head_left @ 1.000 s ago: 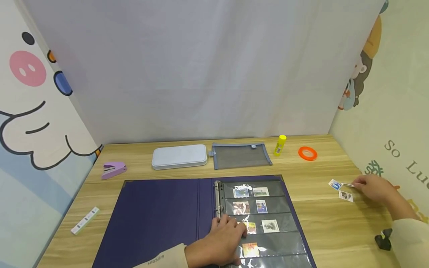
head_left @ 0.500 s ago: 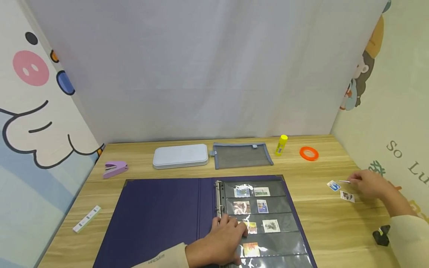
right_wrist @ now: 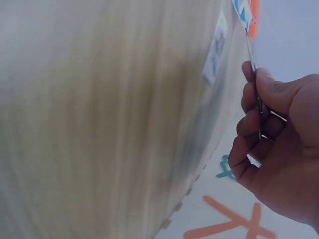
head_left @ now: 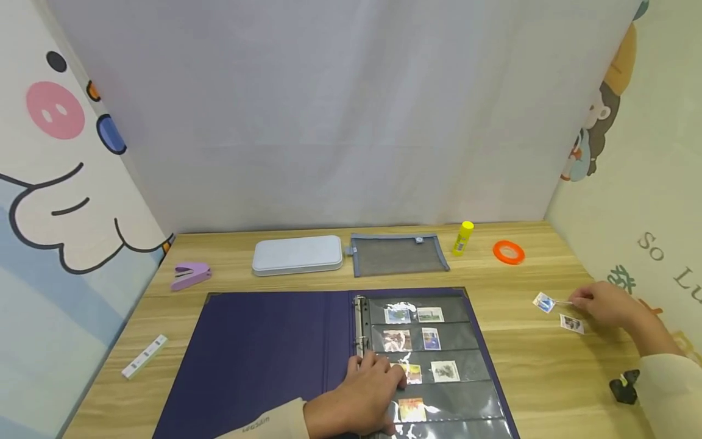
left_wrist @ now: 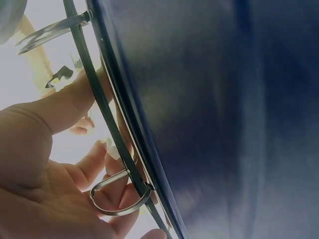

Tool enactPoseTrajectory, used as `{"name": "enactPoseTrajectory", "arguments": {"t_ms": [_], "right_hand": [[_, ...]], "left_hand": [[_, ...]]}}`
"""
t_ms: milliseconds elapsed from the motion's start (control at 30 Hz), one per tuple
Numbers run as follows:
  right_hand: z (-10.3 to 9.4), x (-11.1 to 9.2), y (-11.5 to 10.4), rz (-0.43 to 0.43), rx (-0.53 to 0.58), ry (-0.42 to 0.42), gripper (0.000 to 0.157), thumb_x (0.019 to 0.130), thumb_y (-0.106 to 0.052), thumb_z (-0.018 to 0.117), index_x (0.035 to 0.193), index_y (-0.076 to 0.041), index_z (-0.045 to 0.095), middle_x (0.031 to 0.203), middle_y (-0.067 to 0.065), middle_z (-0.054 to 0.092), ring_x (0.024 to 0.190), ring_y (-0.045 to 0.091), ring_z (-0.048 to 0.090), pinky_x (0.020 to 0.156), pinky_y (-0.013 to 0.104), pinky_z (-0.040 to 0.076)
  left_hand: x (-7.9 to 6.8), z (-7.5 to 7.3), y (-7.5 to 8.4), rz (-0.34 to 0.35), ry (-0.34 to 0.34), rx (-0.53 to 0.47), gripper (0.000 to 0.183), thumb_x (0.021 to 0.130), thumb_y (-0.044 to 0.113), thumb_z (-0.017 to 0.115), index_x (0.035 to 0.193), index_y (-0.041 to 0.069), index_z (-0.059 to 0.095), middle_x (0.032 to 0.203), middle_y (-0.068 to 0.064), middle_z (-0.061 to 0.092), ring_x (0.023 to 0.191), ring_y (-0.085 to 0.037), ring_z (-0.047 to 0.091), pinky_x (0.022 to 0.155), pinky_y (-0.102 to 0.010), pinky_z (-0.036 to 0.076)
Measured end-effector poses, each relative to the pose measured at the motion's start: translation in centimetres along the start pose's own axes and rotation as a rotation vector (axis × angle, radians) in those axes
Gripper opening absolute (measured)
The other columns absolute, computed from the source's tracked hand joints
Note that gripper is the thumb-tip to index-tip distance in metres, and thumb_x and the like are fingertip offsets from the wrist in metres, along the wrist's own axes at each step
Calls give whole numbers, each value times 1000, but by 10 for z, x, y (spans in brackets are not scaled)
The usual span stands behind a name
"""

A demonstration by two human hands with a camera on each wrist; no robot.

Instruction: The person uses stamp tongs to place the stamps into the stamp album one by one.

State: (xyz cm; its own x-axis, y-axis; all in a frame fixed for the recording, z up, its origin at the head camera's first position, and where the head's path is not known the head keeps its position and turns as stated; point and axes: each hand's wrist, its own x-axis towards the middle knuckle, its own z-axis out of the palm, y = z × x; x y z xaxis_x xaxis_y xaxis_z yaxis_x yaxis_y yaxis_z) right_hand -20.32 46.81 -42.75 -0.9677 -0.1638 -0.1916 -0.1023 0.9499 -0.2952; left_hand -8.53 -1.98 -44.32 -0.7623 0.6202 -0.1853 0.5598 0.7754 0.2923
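Observation:
My right hand (head_left: 609, 303) pinches slim metal tweezers (right_wrist: 258, 97) between thumb and fingers. Their tips meet the edge of a blue-and-white postage stamp (head_left: 544, 302) at the table's right; whether they grip it cannot be told. Just nearer lies a second, darker stamp (head_left: 572, 324). My left hand (head_left: 362, 393) rests on the black pocket page (head_left: 466, 399) of an open navy stamp album (head_left: 263, 347), beside the metal binder rings (left_wrist: 122, 199). Several stamps sit in the clear pockets, among them a grey one (head_left: 445, 371) and an orange one (head_left: 412, 410); the left hand partly covers another.
Along the back stand a pale tin case (head_left: 297, 254), a grey mesh pouch (head_left: 400, 255), a yellow glue stick (head_left: 463, 238) and an orange tape roll (head_left: 508, 252). A purple stapler (head_left: 191, 275) and a white-green strip (head_left: 144, 356) lie left. A small black object (head_left: 624, 387) sits near the right sleeve.
The tweezers' tips came away from the blue stamp half a second ago and are back at its edge now. That stamp has shifted slightly left. My left hand stays put.

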Motion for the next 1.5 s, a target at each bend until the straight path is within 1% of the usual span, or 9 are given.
{"name": "enactPoseTrajectory", "arguments": {"t_ms": [100,167,333,567,733,900,1100,1367,1500], "right_hand": [[2,2,-9,-32,15,44,17,95,-12,55,93,-1,68,82,4,65,70,11,48,63,30,40],[4,5,-20,-77,24,67,16,95,-12,55,92,-3,68,82,2,66,69,7,48,62,29,41],[12,6,-63,-176,34,85,11,93,-12,58,89,-9,68,79,-3,64,67,2,45,62,24,41],[33,2,-123,-316,141,9,9,91,-9,60,86,-13,67,76,-5,62,67,-1,45,62,21,41],[51,-4,-153,-462,195,-43,10,90,-9,61,85,-16,67,78,-7,64,70,-3,48,63,20,44],[66,-10,-171,-587,192,-63,11,88,-10,63,83,-18,67,80,-10,66,75,-5,53,66,21,47],[73,-19,-186,-674,168,-124,12,87,-12,65,78,-21,64,76,-15,61,71,-7,49,64,19,44],[73,-31,-197,-680,98,-234,19,82,-7,66,73,-23,62,70,-19,54,65,-8,44,61,15,40],[73,-33,-198,-686,93,-252,18,80,-6,67,73,-22,63,71,-18,55,65,-8,45,60,15,41]], "left_hand": [[0,0,0,3,-5,1,57,60,41,86,105,32,54,99,9,53,109,-16,41,89,-44,33],[0,1,0,2,-2,6,57,59,41,86,105,32,54,99,9,53,108,-17,41,89,-44,33],[0,1,0,7,13,24,57,59,42,86,105,32,53,99,9,54,106,-17,41,88,-43,33],[2,0,2,14,27,35,57,59,41,86,105,32,53,100,9,54,106,-17,42,88,-43,33],[2,0,3,20,21,34,56,59,41,85,105,31,54,99,8,54,107,-18,42,88,-44,34],[2,0,2,29,16,18,56,60,42,84,105,31,53,96,8,52,107,-18,42,89,-45,33],[1,0,3,37,40,26,56,59,41,85,103,30,52,98,7,54,107,-19,43,88,-45,34],[0,-1,3,36,56,23,57,58,40,87,102,28,52,100,7,55,108,-18,43,88,-45,34],[0,0,3,35,53,29,57,58,40,87,102,28,52,100,6,56,108,-18,43,88,-44,34]]}}
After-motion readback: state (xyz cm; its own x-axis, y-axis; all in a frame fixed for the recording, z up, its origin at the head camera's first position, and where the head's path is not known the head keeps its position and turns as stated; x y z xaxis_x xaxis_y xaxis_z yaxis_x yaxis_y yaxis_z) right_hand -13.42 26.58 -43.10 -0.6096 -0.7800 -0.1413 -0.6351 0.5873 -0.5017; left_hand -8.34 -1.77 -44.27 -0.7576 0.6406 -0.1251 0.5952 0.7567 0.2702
